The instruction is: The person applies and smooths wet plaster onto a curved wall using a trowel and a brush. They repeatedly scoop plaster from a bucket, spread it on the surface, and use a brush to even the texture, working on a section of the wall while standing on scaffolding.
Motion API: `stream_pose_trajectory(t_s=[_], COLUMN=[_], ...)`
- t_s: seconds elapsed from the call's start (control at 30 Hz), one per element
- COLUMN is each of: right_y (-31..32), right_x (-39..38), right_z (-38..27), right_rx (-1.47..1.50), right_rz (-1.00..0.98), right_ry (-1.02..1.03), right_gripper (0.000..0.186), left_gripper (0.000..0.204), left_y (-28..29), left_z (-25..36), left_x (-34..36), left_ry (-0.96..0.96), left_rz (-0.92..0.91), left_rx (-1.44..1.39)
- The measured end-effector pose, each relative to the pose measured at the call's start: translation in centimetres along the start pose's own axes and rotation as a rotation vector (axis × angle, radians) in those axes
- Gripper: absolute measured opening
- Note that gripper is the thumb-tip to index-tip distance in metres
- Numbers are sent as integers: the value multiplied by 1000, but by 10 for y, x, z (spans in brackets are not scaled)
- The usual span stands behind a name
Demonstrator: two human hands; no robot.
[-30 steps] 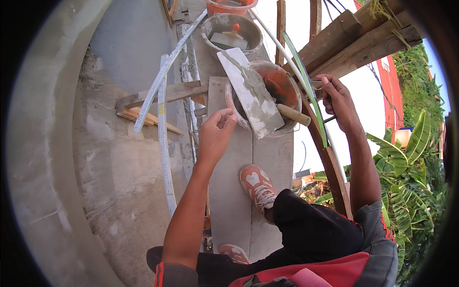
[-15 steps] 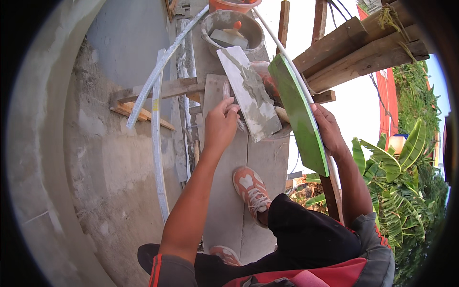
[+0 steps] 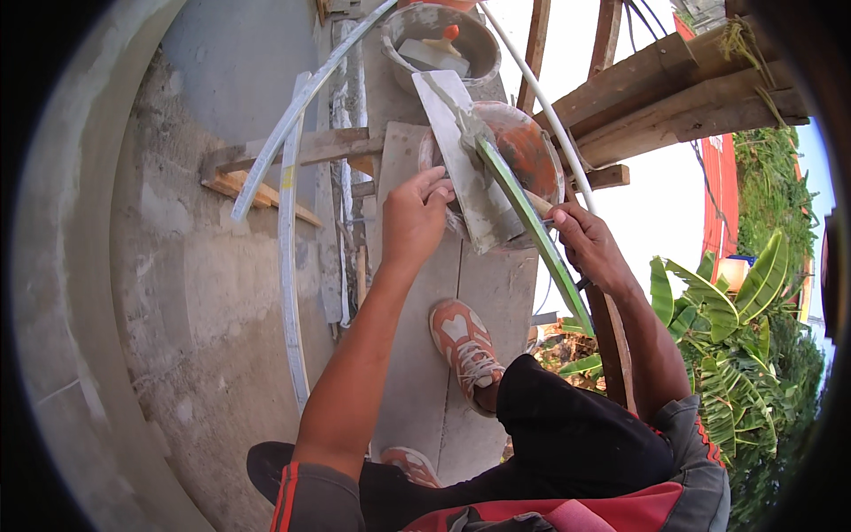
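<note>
My left hand (image 3: 413, 222) has its fingers curled at the left edge of a long white board (image 3: 439, 113) smeared with grey mortar, apparently gripping it. The board lies tilted across an orange-and-grey bucket (image 3: 523, 142). My right hand (image 3: 585, 248) is closed on the handle of a long green trowel (image 3: 571, 286), turned edge-on, its far end against the mortar on the board. A wooden handle (image 3: 539, 201) shows behind the trowel, partly hidden.
A grey tub (image 3: 487, 49) holding a flat tool with an orange-knobbed handle stands farther back. Metal strips (image 3: 288, 266) and timber (image 3: 310, 151) lie left, by a curved concrete wall (image 3: 80, 266). Beams (image 3: 665, 97) and a white pole (image 3: 532, 71) are right. My feet are on planks (image 3: 417, 372).
My right hand has moved down and inward, bringing the green trowel from the right onto the board, now turned edge-on. My left hand has risen to the board's edge, and the board has shifted slightly.
</note>
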State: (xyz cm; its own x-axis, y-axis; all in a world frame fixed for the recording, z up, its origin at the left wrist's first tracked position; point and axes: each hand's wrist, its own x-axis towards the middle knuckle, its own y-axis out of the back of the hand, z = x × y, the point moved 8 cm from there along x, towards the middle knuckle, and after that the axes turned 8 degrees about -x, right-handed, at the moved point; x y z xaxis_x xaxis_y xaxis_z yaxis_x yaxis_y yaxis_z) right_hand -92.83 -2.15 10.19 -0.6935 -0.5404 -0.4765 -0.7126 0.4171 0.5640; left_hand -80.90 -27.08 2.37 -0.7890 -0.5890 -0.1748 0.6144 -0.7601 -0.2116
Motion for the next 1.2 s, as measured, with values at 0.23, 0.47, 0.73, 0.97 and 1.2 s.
stream_pose_trajectory(t_s=[0.23, 0.47, 0.73, 0.97, 1.2], right_y=[-17, -32, -66, -127, -304], right_x=[-3, -1, -16, -30, -19], right_z=[26, 44, -24, -222, -312], right_rx=[231, 716, 392, 258, 729], right_rz=[-163, -288, -374, -455, -583], right_ry=[-15, -195, -28, 301, 401], right_gripper=[46, 50, 48, 46, 41], left_gripper=[55, 61, 53, 38, 46], left_y=[-7, 11, 210, 293, 331], left_z=[-4, 1, 112, 360, 448], left_x=[-4, -16, -144, -316, -394], left_ry=[109, 140, -183, -862, -667], left_rz=[-100, -56, 221, 461, 529], left_rx=[-4, -95, 414, 1631, 2343])
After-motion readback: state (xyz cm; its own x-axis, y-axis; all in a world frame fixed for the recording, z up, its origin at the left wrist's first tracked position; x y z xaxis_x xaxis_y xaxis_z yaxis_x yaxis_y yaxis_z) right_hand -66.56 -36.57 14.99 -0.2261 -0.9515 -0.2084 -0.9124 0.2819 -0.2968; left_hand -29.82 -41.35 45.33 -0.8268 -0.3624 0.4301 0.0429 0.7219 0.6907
